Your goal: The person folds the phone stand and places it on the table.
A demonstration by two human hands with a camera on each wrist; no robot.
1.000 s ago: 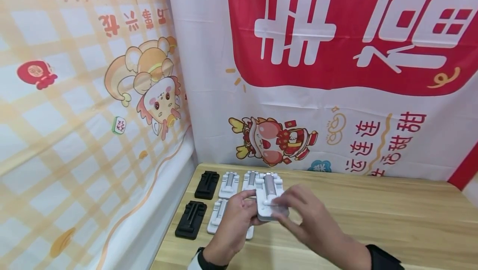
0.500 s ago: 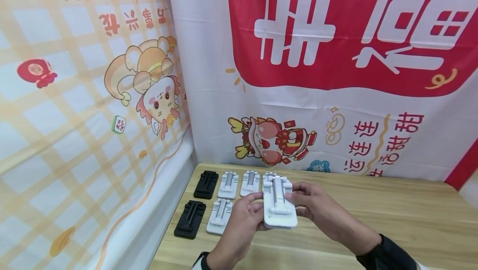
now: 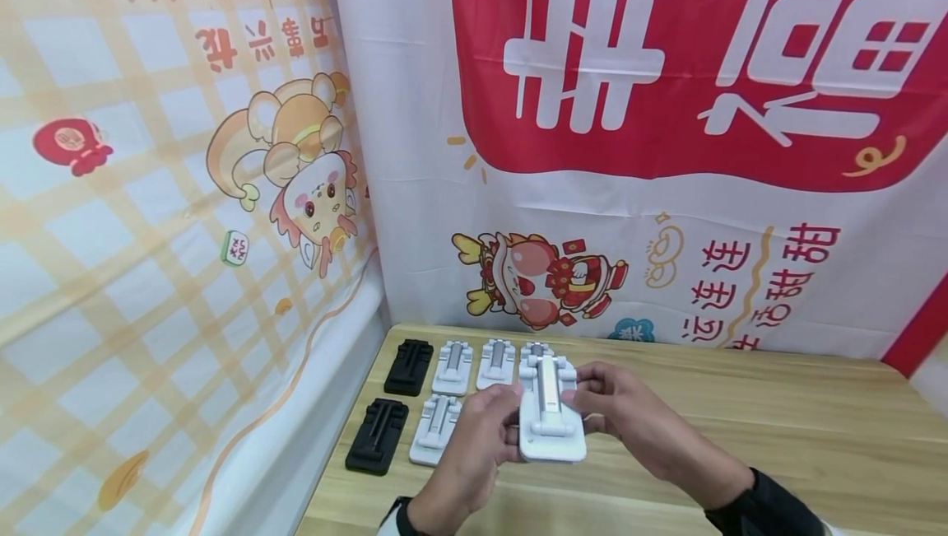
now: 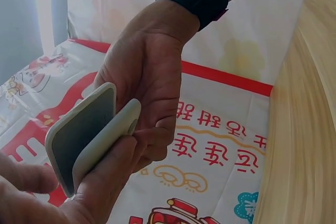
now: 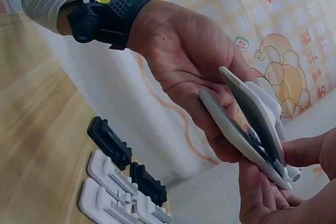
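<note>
Above the table, both hands hold a white folding phone stand (image 3: 551,425) with a silver-grey centre post. My left hand (image 3: 481,445) grips its left side, thumb near the upper edge. On the other side, my right hand (image 3: 629,412) pinches the right edge beside the post. Two plates of the phone stand (image 5: 252,129) spread apart in a narrow V in the right wrist view, the hinge by the right hand's fingers. The left wrist view shows grey pads on the inner face of the phone stand (image 4: 86,124).
Two black folded stands (image 3: 409,367) lie at the table's left, beside several white folded stands (image 3: 453,367). One white stand (image 3: 536,347) is partly hidden behind the held one. The wooden table (image 3: 778,429) extends right. Printed cloths (image 3: 407,149) hang at the left and back.
My right hand has shifted from the stand's lower front to its right edge. The held phone stand has moved slightly right and lower, and the left hand has moved a little with it.
</note>
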